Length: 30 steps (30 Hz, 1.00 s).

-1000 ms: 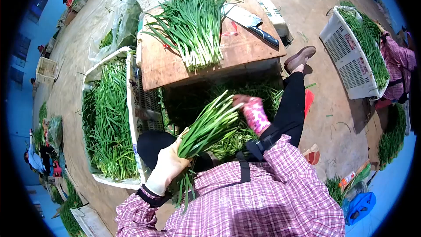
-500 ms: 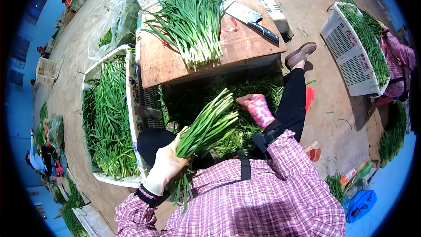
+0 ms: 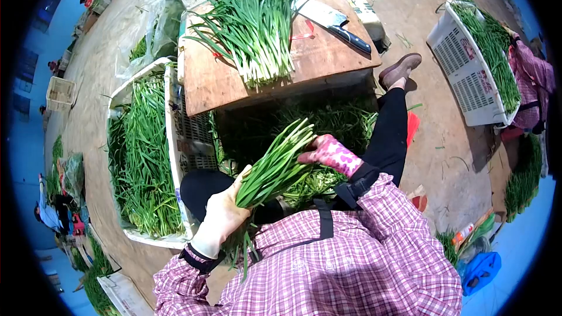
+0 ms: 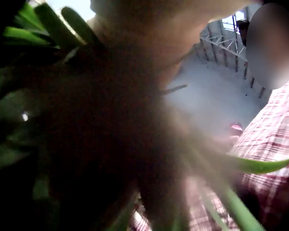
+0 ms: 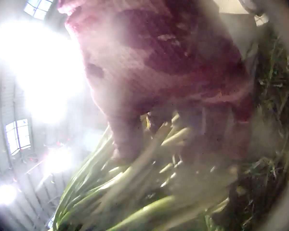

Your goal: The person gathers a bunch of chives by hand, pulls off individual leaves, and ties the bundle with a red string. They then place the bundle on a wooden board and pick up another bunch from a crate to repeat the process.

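Observation:
My left hand (image 3: 225, 216), in a pale glove, grips a bunch of garlic chives (image 3: 272, 169) above my lap. Their pale stem ends point up and to the right, and loose leaves hang below the fist. In a pink patterned glove, my right hand (image 3: 332, 155) is at the stem end of that bunch. The right wrist view shows its thumb and fingers (image 5: 127, 139) pinching around pale stems (image 5: 149, 192). Much of the left wrist view is dark and blurred, with a few green leaves (image 4: 257, 165) showing. A larger pile of chives (image 3: 252, 29) lies on the wooden board (image 3: 216, 90).
A cleaver (image 3: 333, 26) and a red tie (image 3: 304, 32) lie beside the pile. At the left stands a white crate (image 3: 175, 199) full of chives. Loose greens (image 3: 310, 190) lie beneath the board. Another person (image 3: 530, 82) is at a filled crate (image 3: 462, 70) on the right.
My right hand draws back from the stem tips, then comes in again against the bunch, lower down the stems. My left hand keeps its hold with little movement.

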Available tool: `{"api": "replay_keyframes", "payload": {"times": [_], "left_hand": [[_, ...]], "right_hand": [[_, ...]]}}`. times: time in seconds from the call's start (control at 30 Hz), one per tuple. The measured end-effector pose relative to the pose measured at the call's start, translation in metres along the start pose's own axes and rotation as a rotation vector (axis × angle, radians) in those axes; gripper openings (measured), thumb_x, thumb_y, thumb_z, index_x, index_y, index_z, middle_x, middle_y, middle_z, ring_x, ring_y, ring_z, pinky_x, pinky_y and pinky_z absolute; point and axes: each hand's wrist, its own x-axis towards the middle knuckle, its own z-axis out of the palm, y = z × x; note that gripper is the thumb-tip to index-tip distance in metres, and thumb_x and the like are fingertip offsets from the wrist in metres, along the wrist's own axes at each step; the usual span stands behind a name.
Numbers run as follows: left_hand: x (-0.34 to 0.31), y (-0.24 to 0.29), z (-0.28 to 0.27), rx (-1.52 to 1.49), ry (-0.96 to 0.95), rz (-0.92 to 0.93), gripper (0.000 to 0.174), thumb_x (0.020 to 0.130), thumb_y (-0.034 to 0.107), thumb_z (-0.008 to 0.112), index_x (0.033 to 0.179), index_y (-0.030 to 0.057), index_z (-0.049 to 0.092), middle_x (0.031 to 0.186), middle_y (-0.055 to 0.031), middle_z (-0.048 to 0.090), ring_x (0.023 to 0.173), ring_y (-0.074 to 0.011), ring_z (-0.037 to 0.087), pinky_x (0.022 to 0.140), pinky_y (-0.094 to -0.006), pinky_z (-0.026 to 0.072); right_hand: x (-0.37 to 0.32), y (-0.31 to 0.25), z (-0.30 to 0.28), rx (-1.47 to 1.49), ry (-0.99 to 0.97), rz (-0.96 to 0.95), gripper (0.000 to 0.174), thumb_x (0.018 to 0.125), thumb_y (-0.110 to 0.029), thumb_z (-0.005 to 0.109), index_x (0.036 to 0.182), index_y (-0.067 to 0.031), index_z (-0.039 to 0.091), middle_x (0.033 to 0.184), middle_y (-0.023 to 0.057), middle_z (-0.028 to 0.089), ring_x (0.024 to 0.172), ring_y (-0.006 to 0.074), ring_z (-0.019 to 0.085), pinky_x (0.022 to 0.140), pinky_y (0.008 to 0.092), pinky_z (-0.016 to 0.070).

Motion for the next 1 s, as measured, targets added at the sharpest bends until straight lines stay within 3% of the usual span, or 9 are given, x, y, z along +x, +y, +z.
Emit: {"api": "replay_keyframes", "payload": {"times": [0.13, 0.23, 0.3, 0.37, 0.6, 0.67, 0.8, 0.97, 1.0], "left_hand": [[0.003, -0.020, 0.006, -0.200, -0.054, 0.037, 0.085, 0.079, 0.008, 0.077, 0.154, 0.0219, 0.040, 0.113, -0.0074, 0.073, 0.095, -0.0191, 0.070, 0.087, -0.0283, 0.0555], [0.003, -0.025, 0.003, -0.430, -0.126, -0.063, 0.081, 0.078, 0.000, 0.077, 0.151, 0.0131, 0.046, 0.100, 0.0000, 0.074, 0.080, -0.0055, 0.064, 0.078, -0.0235, 0.0550], [0.004, -0.023, 0.002, -0.236, -0.018, 0.072, 0.076, 0.079, -0.003, 0.075, 0.149, 0.0119, 0.049, 0.101, 0.0002, 0.073, 0.078, -0.0056, 0.064, 0.074, -0.0235, 0.0554], [0.000, -0.012, -0.004, -0.030, 0.032, 0.162, 0.076, 0.082, 0.009, 0.074, 0.151, 0.0190, 0.045, 0.107, -0.0043, 0.074, 0.078, -0.0082, 0.069, 0.078, -0.0239, 0.0564], [0.004, -0.023, -0.017, -0.986, -0.377, -0.230, 0.051, 0.078, -0.012, 0.072, 0.127, -0.0024, 0.062, 0.103, -0.0069, 0.072, 0.078, -0.0148, 0.068, 0.071, -0.0278, 0.0563], [0.000, -0.023, -0.023, -1.044, -0.396, -0.264, 0.045, 0.076, -0.010, 0.074, 0.120, -0.0035, 0.065, 0.107, -0.0075, 0.071, 0.091, -0.0146, 0.067, 0.080, -0.0292, 0.0545], [-0.011, -0.007, -0.030, -1.023, -0.305, -0.273, 0.031, 0.079, 0.002, 0.070, 0.109, -0.0023, 0.068, 0.087, -0.0075, 0.071, 0.069, -0.0152, 0.065, 0.067, -0.0275, 0.0529], [-0.016, -0.032, -0.036, -1.112, -0.442, -0.300, 0.030, 0.083, 0.007, 0.072, 0.112, -0.0028, 0.068, 0.092, -0.0068, 0.072, 0.075, -0.0139, 0.066, 0.075, -0.0269, 0.0524], [-0.018, -0.027, -0.036, -1.126, -0.435, -0.297, 0.029, 0.084, 0.009, 0.072, 0.111, -0.0029, 0.068, 0.090, -0.0067, 0.072, 0.074, -0.0137, 0.066, 0.074, -0.0264, 0.0518]], "right_hand": [[0.009, 0.022, 0.001, -0.012, 0.066, -0.112, 0.023, 0.085, -0.007, 0.071, 0.106, 0.0017, 0.075, 0.092, 0.0101, 0.077, 0.084, 0.0137, 0.070, 0.077, 0.0299, 0.0549], [0.011, 0.031, -0.015, 0.202, 0.114, 0.142, 0.021, 0.092, -0.014, 0.065, 0.103, 0.0025, 0.073, 0.082, 0.0068, 0.072, 0.069, 0.0136, 0.066, 0.064, 0.0284, 0.0538], [0.013, 0.026, -0.024, 0.464, 0.104, 0.340, 0.033, 0.098, -0.027, 0.066, 0.107, 0.0032, 0.071, 0.082, 0.0043, 0.069, 0.065, 0.0139, 0.063, 0.061, 0.0289, 0.0524], [0.004, 0.022, -0.013, 0.265, -0.059, 0.098, 0.031, 0.096, -0.028, 0.069, 0.111, -0.0022, 0.072, 0.084, 0.0032, 0.070, 0.066, 0.0123, 0.062, 0.060, 0.0289, 0.0513], [0.014, 0.034, -0.037, 0.722, 0.208, 0.102, 0.015, 0.094, -0.004, 0.061, 0.104, 0.0005, 0.071, 0.075, 0.0062, 0.070, 0.054, 0.0100, 0.061, 0.049, 0.0248, 0.0500], [0.011, 0.038, -0.061, 0.621, 0.419, 0.132, 0.015, 0.094, -0.004, 0.061, 0.105, 0.0009, 0.070, 0.077, 0.0064, 0.071, 0.054, 0.0103, 0.061, 0.050, 0.0252, 0.0506], [0.005, 0.075, -0.102, 0.880, 0.405, -0.072, 0.015, 0.095, -0.004, 0.061, 0.107, 0.0018, 0.068, 0.078, 0.0052, 0.070, 0.055, 0.0108, 0.062, 0.048, 0.0193, 0.0477], [-0.016, 0.047, -0.147, -0.505, 0.936, 0.212, 0.018, 0.089, -0.023, 0.070, 0.093, -0.0060, 0.074, 0.075, 0.0106, 0.071, 0.064, 0.0206, 0.067, 0.060, 0.0383, 0.0514], [-0.019, 0.039, -0.146, -0.410, 0.832, 0.257, 0.018, 0.089, -0.022, 0.070, 0.097, -0.0069, 0.074, 0.081, 0.0130, 0.073, 0.077, 0.0282, 0.071, 0.069, 0.0394, 0.0545]]}}
